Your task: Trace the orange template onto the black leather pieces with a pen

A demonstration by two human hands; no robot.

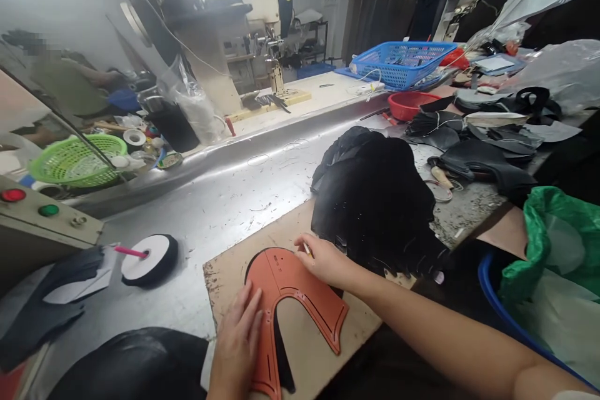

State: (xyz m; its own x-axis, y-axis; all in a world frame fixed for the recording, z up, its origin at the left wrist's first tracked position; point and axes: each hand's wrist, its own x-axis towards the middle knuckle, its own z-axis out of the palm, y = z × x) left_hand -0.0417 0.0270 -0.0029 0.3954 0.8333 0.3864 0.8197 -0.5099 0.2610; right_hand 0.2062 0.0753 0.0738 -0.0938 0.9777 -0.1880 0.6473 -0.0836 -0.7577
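An orange U-shaped template (287, 275), with narrow slots along its arms, lies over a black shoe-upper piece (283, 350) on a tan board (225, 275). The black edge shows past the template at the top left and inside the curve. My left hand (240, 325) rests flat on the template's left side, fingers stretched out. At the top right edge of the template, my right hand (323, 259) is closed around a slim pen (307, 250); its tip is hidden. Just beyond that hand is a large stack of black pieces (375, 194).
A white-topped roll (149, 259) stands at left with a pink stick in it. Another black pile (131, 369) is at the near left. A sewing machine (262, 6), blue basket (403, 62) and red bowl (412, 105) are farther back. A green-lined blue bin (492, 300) stands at right.
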